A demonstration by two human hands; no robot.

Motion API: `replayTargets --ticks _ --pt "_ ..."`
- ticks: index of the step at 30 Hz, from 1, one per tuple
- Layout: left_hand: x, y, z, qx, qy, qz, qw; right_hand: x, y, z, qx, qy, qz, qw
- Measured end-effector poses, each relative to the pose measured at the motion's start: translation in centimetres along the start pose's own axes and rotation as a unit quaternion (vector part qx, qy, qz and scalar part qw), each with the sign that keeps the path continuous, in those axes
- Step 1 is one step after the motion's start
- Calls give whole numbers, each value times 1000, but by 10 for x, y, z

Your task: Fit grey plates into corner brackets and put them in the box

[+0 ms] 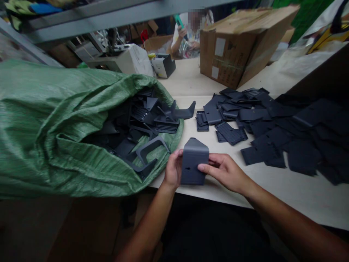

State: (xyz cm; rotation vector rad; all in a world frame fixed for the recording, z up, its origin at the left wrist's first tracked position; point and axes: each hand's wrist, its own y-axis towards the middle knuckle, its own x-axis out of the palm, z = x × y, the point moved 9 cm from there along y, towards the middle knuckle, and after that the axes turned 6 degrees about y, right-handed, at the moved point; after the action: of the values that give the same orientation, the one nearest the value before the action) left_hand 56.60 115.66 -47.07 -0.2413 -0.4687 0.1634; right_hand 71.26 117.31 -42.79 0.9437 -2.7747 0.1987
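Between my two hands is a dark grey plastic bracket (195, 162), its flat face with a small slot turned up toward me and its far end bent over. My left hand (173, 168) grips its left edge, with the fingers partly hidden behind it. From the right, my right hand (225, 170) pinches the other edge, thumb on the face. Just left of my hands, a green woven sack (68, 127) lies open with several dark bent plastic brackets (152, 149) in its mouth. To the right, many flat dark plastic plates (272, 127) lie in a loose heap.
The pale table (226, 196) runs beneath everything. A large cardboard box (226, 54) stands at the back, with a small black-and-white box (163, 66) to its left. Behind the table another person (188, 36) holds something green. A grey metal beam (109, 22) crosses overhead.
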Motion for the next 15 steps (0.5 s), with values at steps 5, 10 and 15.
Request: replayTargets --ticks 5,10,15 --pt "30 5 -10 -134 -76 -103 983 13 -8 5 -18 -178 -72 981" --pt "39 1 -4 -46 -82 -47 994 11 -10 4 -68 -61 8 996" --pt "37 -9 1 21 -32 5 999 12 -15 10 -63 -24 61 996"
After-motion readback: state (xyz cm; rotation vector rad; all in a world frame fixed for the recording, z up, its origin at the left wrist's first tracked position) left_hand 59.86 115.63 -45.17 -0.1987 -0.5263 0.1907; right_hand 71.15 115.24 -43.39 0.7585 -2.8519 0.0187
